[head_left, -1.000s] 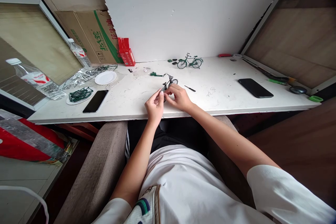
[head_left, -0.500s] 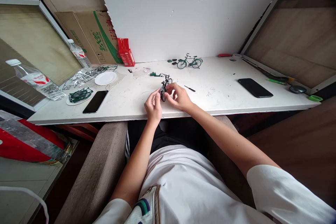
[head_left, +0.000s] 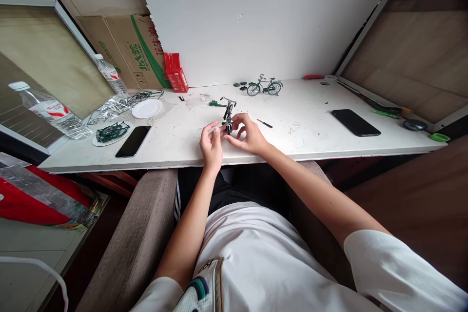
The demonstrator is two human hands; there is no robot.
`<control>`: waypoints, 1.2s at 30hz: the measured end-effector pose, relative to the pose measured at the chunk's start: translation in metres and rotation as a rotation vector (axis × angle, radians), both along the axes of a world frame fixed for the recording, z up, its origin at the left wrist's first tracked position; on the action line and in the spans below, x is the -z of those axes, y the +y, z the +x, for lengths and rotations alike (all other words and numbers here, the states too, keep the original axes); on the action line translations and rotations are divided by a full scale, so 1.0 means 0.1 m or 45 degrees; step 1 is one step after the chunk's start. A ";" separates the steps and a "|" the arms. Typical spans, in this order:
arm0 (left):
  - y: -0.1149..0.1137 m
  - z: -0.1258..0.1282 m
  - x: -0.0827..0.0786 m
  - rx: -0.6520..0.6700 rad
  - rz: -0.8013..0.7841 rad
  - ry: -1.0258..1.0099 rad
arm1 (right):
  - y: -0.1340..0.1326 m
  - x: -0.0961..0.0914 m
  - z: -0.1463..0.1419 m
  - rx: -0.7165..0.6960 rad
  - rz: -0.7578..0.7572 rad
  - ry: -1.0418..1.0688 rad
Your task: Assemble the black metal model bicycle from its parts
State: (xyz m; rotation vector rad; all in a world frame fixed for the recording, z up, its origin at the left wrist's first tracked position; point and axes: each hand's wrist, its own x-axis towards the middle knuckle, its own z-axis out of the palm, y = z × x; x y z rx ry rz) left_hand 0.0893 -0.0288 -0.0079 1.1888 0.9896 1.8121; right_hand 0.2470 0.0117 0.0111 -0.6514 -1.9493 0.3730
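Observation:
Between my hands, close to the table's front edge, a small dark model bicycle (head_left: 228,116) stands roughly upright with its handlebar pointing away from me. My left hand (head_left: 211,145) is closed at the left of its lower rear part. From the right, my right hand (head_left: 249,134) curls its fingers and thumb round the rear of the same model. The exact finger contacts are partly hidden. Just behind it lies a green plastic part (head_left: 215,103). A thin black tool (head_left: 264,123) rests right of my right hand.
A green model bicycle (head_left: 264,87) stands at the back. On the left are a phone (head_left: 133,141), green part frames (head_left: 111,131), a white plate (head_left: 146,108) and a water bottle (head_left: 54,112). A second phone (head_left: 356,122) and a mouse (head_left: 414,124) lie on the right.
The model bicycle has turned from a slant to nearly straight away from me and stands more upright. Both hands have shifted slightly with it.

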 end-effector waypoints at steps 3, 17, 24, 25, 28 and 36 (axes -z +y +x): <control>0.04 -0.02 0.03 -0.031 0.003 0.022 | 0.00 0.01 0.00 -0.030 0.009 0.002; 0.13 -0.10 0.07 -0.022 -0.053 -0.187 | -0.01 0.05 0.00 -0.113 0.166 -0.029; 0.18 -0.11 0.07 -0.063 -0.105 -0.282 | -0.03 0.06 -0.04 -0.111 0.164 0.000; 0.19 -0.12 0.07 -0.067 -0.110 -0.295 | -0.04 0.06 -0.05 -0.112 0.163 0.005; 0.20 -0.15 0.08 -0.043 -0.161 -0.371 | -0.06 0.08 -0.07 -0.106 0.178 0.039; 0.18 -0.17 0.00 0.093 -0.240 -0.727 | -0.10 0.07 -0.13 -0.085 0.210 0.115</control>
